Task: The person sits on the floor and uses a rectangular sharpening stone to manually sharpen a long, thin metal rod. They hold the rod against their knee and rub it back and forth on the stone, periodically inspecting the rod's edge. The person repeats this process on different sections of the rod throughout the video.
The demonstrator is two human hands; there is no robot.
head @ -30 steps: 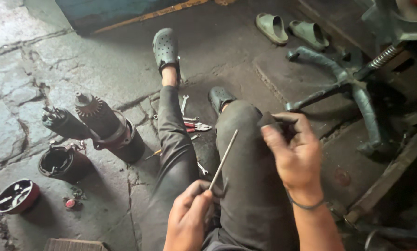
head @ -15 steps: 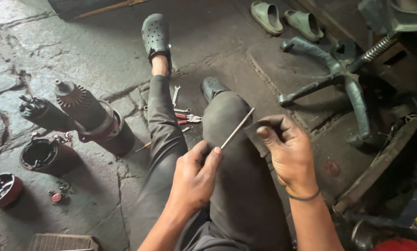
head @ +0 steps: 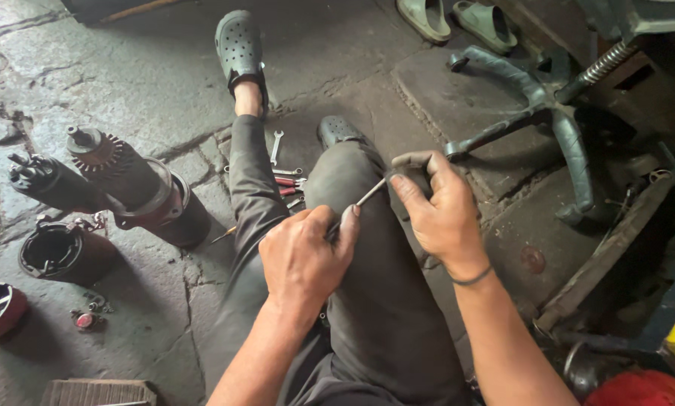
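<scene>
Presently, a thin metal rod [head: 367, 197] is held over the person's raised right knee, gripped at both ends.

Left hand [head: 305, 259] has its fingers curled together around the rod's lower end, thumb pressed on top; right hand [head: 439, 207] pinches the upper end between thumb and forefinger, apparently around a small dark piece whose nature cannot be determined. Holding the rod at both ends likely steadies it. Between the legs on the stone floor [head: 127, 83] lie small spanners and red-handled pliers [head: 286, 180]. To the left stand a stripped starter motor [head: 138, 188], a second dark cylinder [head: 44, 182] and an open round housing [head: 59, 252]. An office chair base [head: 540, 98] lies near on the right; nothing obstructs either hand.
</scene>
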